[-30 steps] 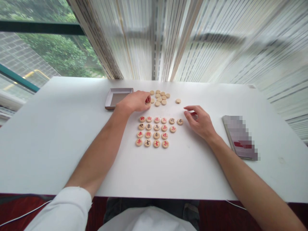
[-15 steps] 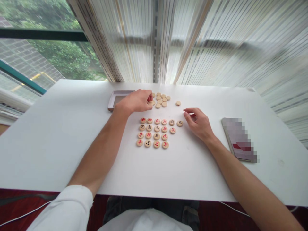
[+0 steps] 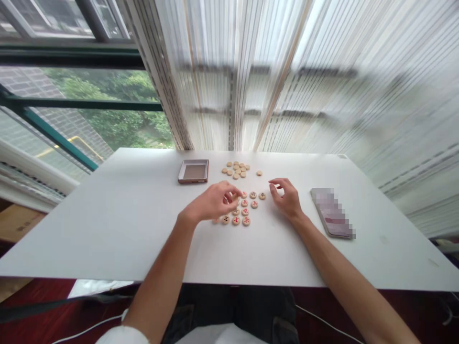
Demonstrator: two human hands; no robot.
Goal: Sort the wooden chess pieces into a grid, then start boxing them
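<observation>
Where left hand's grip (image 3: 216,199) overlaps, lettered discs (image 3: 245,211) part-hidden, hold unclear

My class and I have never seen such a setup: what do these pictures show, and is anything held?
No machine here: the work is done barehanded, filmed by one camera worn on the head, looking forward and down. On the white table lie marked pieces in rows, lettered red or black, with a cluster of blank-topped pieces beyond. An open box sits left of the cluster; a flat, partly pixelated object lies right. The left hand hides part of the rows, the right hand is beside them; I see nothing held in either.
</observation>
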